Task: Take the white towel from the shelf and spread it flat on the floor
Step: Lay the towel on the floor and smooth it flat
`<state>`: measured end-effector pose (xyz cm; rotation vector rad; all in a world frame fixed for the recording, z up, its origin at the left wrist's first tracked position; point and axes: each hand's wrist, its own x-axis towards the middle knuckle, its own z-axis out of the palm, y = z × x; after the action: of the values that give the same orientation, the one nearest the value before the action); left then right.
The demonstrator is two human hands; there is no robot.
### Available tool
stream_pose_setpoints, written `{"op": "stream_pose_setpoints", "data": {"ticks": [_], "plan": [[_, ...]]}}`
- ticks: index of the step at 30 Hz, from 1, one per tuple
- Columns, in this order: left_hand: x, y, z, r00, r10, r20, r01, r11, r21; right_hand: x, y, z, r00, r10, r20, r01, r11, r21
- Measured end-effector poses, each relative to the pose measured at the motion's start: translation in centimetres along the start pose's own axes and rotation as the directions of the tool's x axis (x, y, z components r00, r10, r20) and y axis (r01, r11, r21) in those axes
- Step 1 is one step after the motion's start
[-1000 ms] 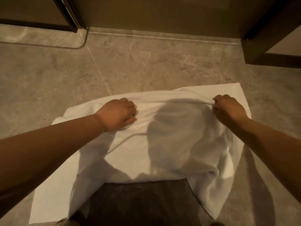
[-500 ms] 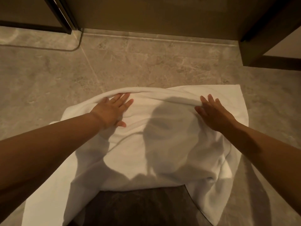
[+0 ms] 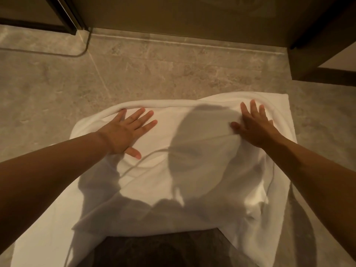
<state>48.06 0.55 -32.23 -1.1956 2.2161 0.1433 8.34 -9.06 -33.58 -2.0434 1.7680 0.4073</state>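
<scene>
While the head camera looks down, a white terry-cloth towel (image 3: 192,170) lies on the grey mottled stone-tile floor (image 3: 57,97), rumpled, its far edge rolled into a fold. Both palms press flat on it near that edge: the left hand (image 3: 123,133) has its fingers spread apart, and the right hand (image 3: 254,126) likewise has its fingers splayed, gripping nothing. A dark wooden cabinet base (image 3: 192,18) stands beyond.

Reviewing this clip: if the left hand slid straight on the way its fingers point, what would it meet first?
The left hand lies flat on the white towel, fingers aimed up and right. It would likely first meet the towel's raised far fold, then bare stone floor. How high the fold stands is unclear.
</scene>
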Motion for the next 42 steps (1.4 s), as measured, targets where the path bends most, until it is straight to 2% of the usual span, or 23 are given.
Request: {"op": "stream_pose_setpoints", "data": {"ticks": [2,5,7,10,12,15,23,26,28,30,33,34,36,39,42], "plan": [[-0.2,0.2,-0.1,1.0,-0.009,-0.018,0.008,0.998,-0.058,-1.0,-0.1,-0.2,0.998,-0.015,-0.062,0.017,0.999,0.032],[-0.4,1.9,-1.2,0.967,-0.093,-0.239,0.015,0.951,-0.309,-5.2,-0.5,0.9,0.944,0.022,-0.328,0.041,0.982,0.184],[-0.1,4.0,-2.0,0.948,-0.15,-0.28,0.013,0.9,-0.436,-8.6,-0.7,2.4,0.914,0.101,-0.392,0.016,0.958,0.285],[1.3,7.1,-2.2,0.974,-0.155,-0.163,0.066,0.889,-0.453,-12.3,-0.5,4.6,0.946,0.23,-0.228,-0.146,0.932,0.332],[1.9,8.2,-1.8,0.981,-0.163,-0.105,0.106,0.905,-0.412,-13.5,0.2,5.9,0.969,0.219,-0.111,-0.19,0.955,0.226],[2.1,8.7,-1.5,0.984,-0.161,-0.074,0.128,0.934,-0.333,-13.6,1.9,6.9,0.989,0.147,-0.025,-0.146,0.989,0.035],[1.2,8.8,-1.6,0.994,-0.112,-0.021,0.106,0.976,-0.189,-13.3,5.4,5.4,0.99,0.1,0.095,-0.089,0.99,-0.109],[0.9,8.6,-1.1,0.993,-0.113,-0.025,0.107,0.976,-0.19,-13.8,5.4,4.7,0.996,0.05,0.07,-0.044,0.995,-0.092],[0.6,8.7,-1.6,0.987,-0.088,-0.131,0.059,0.975,-0.212,-15.1,4.9,4.6,0.998,0.028,-0.055,-0.028,1.0,0.001],[0.3,9.5,-2.4,0.956,0.034,-0.291,-0.093,0.977,-0.193,-16.8,4.4,5.2,0.988,0.044,-0.149,-0.029,0.995,0.098],[0.1,12.6,-2.6,0.869,0.212,-0.447,-0.321,0.929,-0.184,-19.0,3.6,7.0,0.986,0.08,-0.145,-0.058,0.987,0.15],[0.0,13.6,-2.5,0.861,0.238,-0.449,-0.344,0.924,-0.17,-19.5,3.4,7.5,0.987,0.09,-0.135,-0.07,0.987,0.146],[0.1,14.9,-1.6,0.896,0.259,-0.361,-0.324,0.936,-0.134,-20.3,3.3,8.2,0.981,0.135,-0.136,-0.113,0.981,0.156],[0.8,14.6,-0.3,0.923,0.233,-0.306,-0.278,0.954,-0.111,-21.5,3.8,9.2,0.959,0.229,-0.169,-0.184,0.952,0.245],[1.4,14.0,-0.2,0.937,0.228,-0.265,-0.248,0.968,-0.044,-22.2,4.5,10.7,0.972,0.226,-0.056,-0.207,0.948,0.243]]}}
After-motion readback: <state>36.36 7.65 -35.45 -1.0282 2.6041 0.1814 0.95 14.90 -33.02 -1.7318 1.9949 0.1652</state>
